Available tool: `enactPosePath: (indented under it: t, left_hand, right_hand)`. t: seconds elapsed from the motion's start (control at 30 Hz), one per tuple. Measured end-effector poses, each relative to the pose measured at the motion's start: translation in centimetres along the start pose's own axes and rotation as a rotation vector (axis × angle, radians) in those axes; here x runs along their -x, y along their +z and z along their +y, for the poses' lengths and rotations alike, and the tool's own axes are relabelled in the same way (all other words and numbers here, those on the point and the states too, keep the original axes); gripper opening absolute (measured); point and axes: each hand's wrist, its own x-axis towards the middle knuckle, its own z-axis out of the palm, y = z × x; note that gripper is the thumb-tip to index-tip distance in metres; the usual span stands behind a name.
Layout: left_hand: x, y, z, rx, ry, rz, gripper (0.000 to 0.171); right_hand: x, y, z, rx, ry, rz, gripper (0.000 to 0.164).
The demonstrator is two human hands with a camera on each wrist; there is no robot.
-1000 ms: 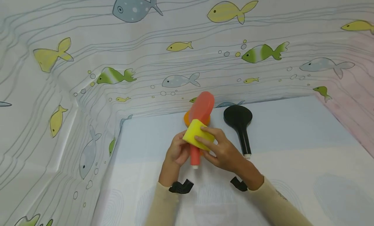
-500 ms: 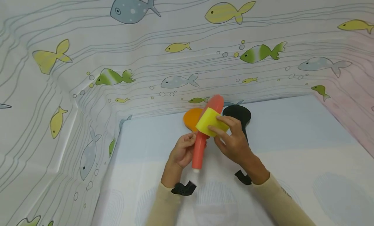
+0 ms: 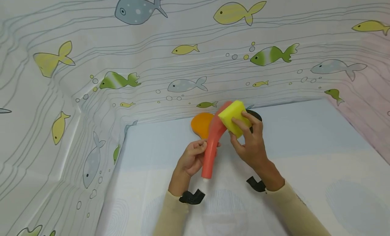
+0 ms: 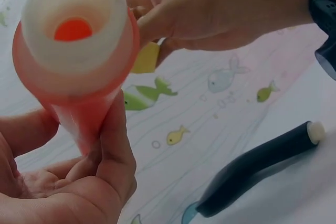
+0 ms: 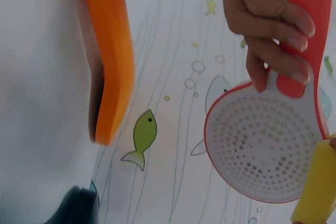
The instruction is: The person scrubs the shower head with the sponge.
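Head view: left hand (image 3: 192, 157) grips a tilted red plastic shower head (image 3: 217, 128) by its handle (image 3: 209, 163), right hand (image 3: 253, 148) (nearer its far end) pinching a yellow foam block (image 3: 234, 114).

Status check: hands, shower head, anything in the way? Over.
Left hand gripping red shower head by its handle. Right hand holding yellow sponge at its rim. Orange shower head and black shower head beyond, seemingly not blocking.

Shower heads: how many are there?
3: in the head view, a red shower head in the left hand, an orange one partly behind it, a black one mostly hidden behind the right hand and sponge.
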Motion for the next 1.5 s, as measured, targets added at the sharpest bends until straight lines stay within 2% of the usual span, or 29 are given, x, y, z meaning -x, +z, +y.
enactPosePath:
  t: [0.13, 0.27, 0.43, 0.53, 0.63, 0.8, 0.97, 1.1, 1.23, 1.3, 1.4, 1.5]
  left_hand:
    - [0.0, 0.1, 0.1, -0.016, 0.008, 0.061, 0.029]
    - [0.1, -0.1, 0.3, -0.034, 0.019, 0.103, 0.030]
    - [0.4, -0.4, 0.7, -0.009, 0.058, 0.099, 0.034]
    - [0.6, -0.5, 0.9, 0.022, 0.077, 0.081, 0.034]
    - [0.6, -0.5, 0.9, 0.027, 0.076, 0.060, 0.035]
    - [0.4, -0.4, 0.6, -0.015, 0.041, 0.022, 0.040]
    - [0.4, -0.4, 0.5, -0.055, 0.020, 0.025, 0.031]
    - [0.4, -0.5, 0.4, -0.069, 0.001, 0.011, 0.028]
    - [0.3, -0.9, 0.3, -0.074, -0.013, -0.046, 0.029]
    - [0.3, -1.1, 0.3, -0.098, -0.018, -0.073, 0.031]
    - [0.4, -1.2, 0.2, -0.166, -0.022, -0.091, 0.041]
    - [0.4, -1.2, 0.2, -0.235, -0.022, -0.081, 0.061]
  right_hand:
    - [0.3, 0.5, -0.6, 0.016, -0.085, -0.056, 0.042]
    - [0.6, 0.9, -1.4, -0.011, -0.172, -0.155, 0.043]
    - [0.8, 0.8, -2.5, -0.143, -0.217, -0.358, 0.046]
    - [0.7, 0.5, -2.4, -0.216, -0.247, -0.424, 0.046]
    - [0.5, 0.3, -1.9, -0.196, -0.281, -0.398, 0.043]
    - [0.3, 0.3, -1.0, -0.104, -0.330, -0.236, 0.026]
    - [0.1, 0.3, -0.6, -0.094, -0.328, -0.166, 0.028]
    - [-0.2, 0.0, -0.5, -0.103, -0.309, -0.142, 0.028]
    - [-0.5, -0.7, -0.1, -0.104, -0.248, -0.076, 0.027]
    - [-0.7, -1.1, 0.3, -0.125, -0.166, -0.032, 0.029]
    - [-1.1, -2.0, 0.9, -0.193, 0.006, 0.010, 0.036]
    - [-1.6, -2.9, 1.3, -0.356, 0.175, 0.006, 0.044]
